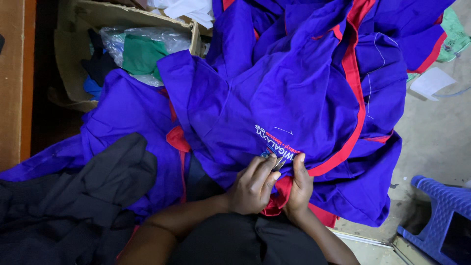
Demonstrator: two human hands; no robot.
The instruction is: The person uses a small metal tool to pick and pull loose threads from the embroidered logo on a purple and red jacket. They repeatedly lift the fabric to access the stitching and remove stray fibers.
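A heap of bright blue garments (294, 83) with red trim (351, 73) lies in front of me and over my lap. My left hand (252, 187) is closed on a small metal cutting tool (279, 163), whose tip rests on the blue cloth just beside a patch of white and red stitched lettering (272, 140). Close against it on the right, my right hand (300, 184) pinches the edge of the same blue garment, thumb on top, where a red fold (279, 196) shows beneath. The two hands touch each other.
A dark grey cloth (98, 181) lies at lower left. An open cardboard box (73, 29) at upper left holds a plastic bag and green fabric (142, 54). A blue plastic stool (441, 216) stands on the concrete floor (436, 137) at lower right. Wooden furniture (12, 83) lines the left edge.
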